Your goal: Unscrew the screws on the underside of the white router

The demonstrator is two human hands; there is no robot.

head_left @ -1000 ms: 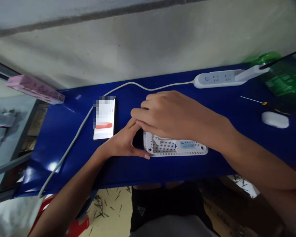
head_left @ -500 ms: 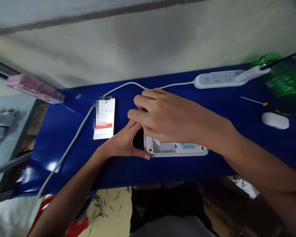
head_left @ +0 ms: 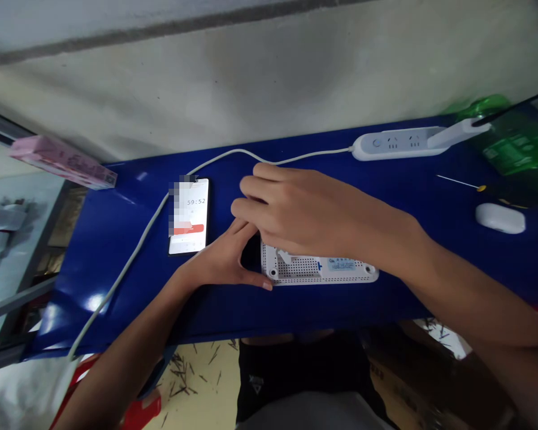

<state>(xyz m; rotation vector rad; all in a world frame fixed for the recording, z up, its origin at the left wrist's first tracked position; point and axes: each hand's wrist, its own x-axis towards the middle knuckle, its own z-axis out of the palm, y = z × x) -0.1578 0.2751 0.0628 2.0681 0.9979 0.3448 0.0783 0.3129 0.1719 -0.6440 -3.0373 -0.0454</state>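
A white plastic device housing (head_left: 298, 269) lies on the blue table, with rows of small holes, a label and screw holes at its corners; its far side is hidden by my right hand. My left hand (head_left: 226, 257) grips the housing's left end, thumb at the near corner and fingers partly behind the right hand. Over the housing's far left part, my right hand (head_left: 291, 203) is closed, its fingers curled together. What those fingers hold, if anything, is out of sight. A small white piece (head_left: 284, 257) shows on the housing under the right hand.
A lit phone (head_left: 197, 209) lies left of the hands. Behind them, a white power strip (head_left: 403, 144) trails its cable (head_left: 137, 251) leftward. A yellow-tipped thin rod (head_left: 459, 183), a white case (head_left: 501, 219) and a green bottle (head_left: 515, 143) are rightward. A pink box (head_left: 67, 162) stands far left.
My right hand has shifted and turned very slightly over the housing. The left hand keeps its hold, and the housing stays in place. The digits on the phone screen have changed.
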